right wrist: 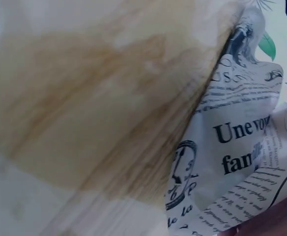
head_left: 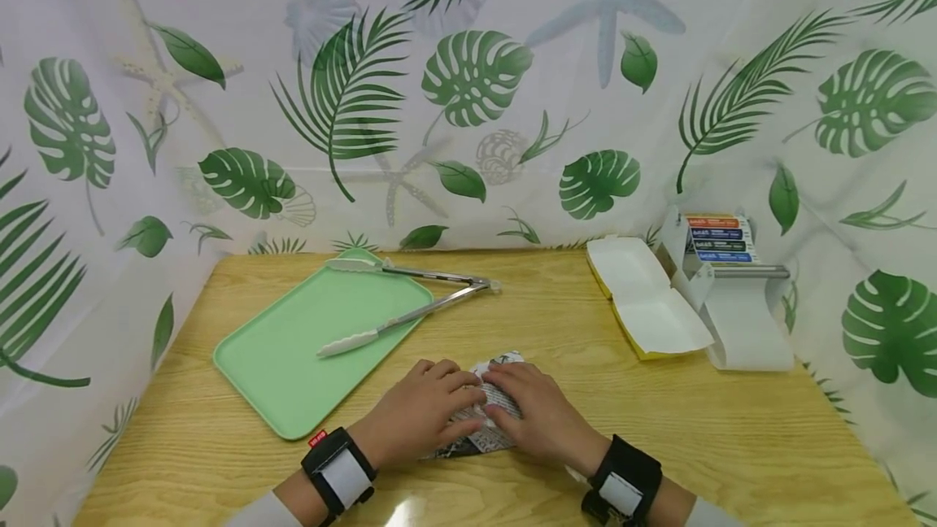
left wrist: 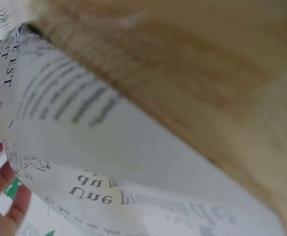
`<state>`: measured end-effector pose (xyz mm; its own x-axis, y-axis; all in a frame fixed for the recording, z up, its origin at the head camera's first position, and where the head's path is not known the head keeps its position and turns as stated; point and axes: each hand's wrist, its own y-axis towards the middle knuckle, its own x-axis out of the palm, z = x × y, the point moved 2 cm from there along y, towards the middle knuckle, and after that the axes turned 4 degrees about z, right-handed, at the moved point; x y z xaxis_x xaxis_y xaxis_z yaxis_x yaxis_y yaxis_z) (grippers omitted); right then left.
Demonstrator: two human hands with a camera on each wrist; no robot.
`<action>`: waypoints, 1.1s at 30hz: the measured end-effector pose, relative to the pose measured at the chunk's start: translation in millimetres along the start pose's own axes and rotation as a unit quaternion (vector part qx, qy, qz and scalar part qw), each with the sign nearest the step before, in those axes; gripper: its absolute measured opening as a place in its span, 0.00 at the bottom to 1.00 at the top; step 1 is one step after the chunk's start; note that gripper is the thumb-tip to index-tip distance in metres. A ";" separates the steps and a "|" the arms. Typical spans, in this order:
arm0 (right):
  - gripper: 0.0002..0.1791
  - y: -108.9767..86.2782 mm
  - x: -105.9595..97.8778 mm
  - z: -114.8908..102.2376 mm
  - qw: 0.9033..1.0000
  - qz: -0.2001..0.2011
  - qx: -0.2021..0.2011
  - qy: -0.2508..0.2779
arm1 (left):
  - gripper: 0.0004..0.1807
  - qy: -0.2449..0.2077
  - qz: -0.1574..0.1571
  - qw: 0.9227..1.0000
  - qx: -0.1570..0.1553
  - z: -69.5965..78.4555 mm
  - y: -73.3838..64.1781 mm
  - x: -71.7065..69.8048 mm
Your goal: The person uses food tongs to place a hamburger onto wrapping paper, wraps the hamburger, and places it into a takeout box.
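Note:
A folded piece of newsprint-patterned wrapping paper (head_left: pixel 486 439) lies on the table close in front of the person. From its left side the left hand (head_left: pixel 417 415) grips it with bent fingers, while the right hand (head_left: pixel 542 415) holds it from the right, fingertips nearly meeting on top. Printed French words show on the paper (left wrist: pixel 99 152) in the left wrist view, with some left fingers at its edge. In the right wrist view the paper (right wrist: pixel 232 132) has a folded-over flap along its lower right. Whatever the paper encloses is hidden.
A green tray (head_left: pixel 293 364) stands to the left, with open metal tongs (head_left: pixel 439 303) lying partly across it. At the right are an open paper box (head_left: pixel 651 307) and a white roll dispenser (head_left: pixel 747 307) topped with several small boxes (head_left: pixel 721 238). A leaf-patterned curtain (head_left: pixel 468 210) encloses the table.

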<state>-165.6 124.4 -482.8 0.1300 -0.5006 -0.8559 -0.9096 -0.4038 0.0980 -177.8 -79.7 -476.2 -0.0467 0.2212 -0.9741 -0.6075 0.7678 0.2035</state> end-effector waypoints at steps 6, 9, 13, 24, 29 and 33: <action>0.25 1.8 -3.8 0.6 1.000 -0.011 0.007 0.022 | 0.13 0.041 0.056 0.995 0.071 -4.4 -0.3 -2.3; 0.26 3.6 -8.7 1.1 0.999 -0.030 0.011 0.038 | 0.10 0.071 0.078 0.989 0.107 -4.9 -0.9 -2.1; 0.28 7.8 -17.6 4.8 0.997 -0.065 -0.026 0.018 | 0.05 0.152 0.089 0.971 0.160 -2.3 -3.0 -0.4; 0.36 11.4 -15.9 23.7 0.984 -0.123 -0.118 -0.050 | 0.01 0.194 0.052 0.962 0.186 0.5 -5.4 0.5; 0.37 11.4 -14.0 24.6 0.984 -0.115 -0.119 -0.062 | 0.10 0.149 0.059 0.977 0.144 -1.7 -8.8 -7.7; 0.36 11.4 -14.6 25.3 0.984 -0.110 -0.126 -0.065 | 0.13 0.051 0.040 0.997 0.042 -9.9 -19.7 -21.4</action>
<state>-187.9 146.5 -482.0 0.2457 -0.2847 -0.9266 -0.7364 -0.6764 0.0125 -172.7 -105.5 -460.3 -0.1753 0.2241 -0.9587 -0.5297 0.7993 0.2837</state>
